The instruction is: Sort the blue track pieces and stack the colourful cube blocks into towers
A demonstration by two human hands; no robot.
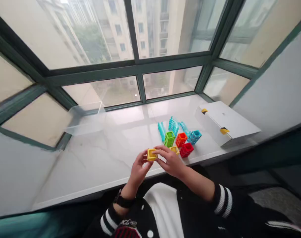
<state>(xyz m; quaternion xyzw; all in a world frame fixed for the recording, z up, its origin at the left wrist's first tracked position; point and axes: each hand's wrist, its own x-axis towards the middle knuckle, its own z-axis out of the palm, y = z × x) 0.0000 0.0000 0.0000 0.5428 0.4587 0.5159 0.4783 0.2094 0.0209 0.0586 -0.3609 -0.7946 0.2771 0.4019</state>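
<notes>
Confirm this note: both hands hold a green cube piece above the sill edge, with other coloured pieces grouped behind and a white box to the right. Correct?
Not quite. The head view shows the cube piece between the left hand and right hand is yellow; a green piece sits in the group behind. The rest holds: the pieces are on the sill, with the white box to the right.

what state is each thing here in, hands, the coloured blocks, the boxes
left hand: gripping the yellow block, above the windowsill
right hand: fingers on the same yellow block
second yellow block: on the sill, partly hidden by the right hand
green block: standing upright
orange block: tilted
red block: tilted
blue block: tipped over
white box: lid shut
clear container: open, looks empty
</notes>
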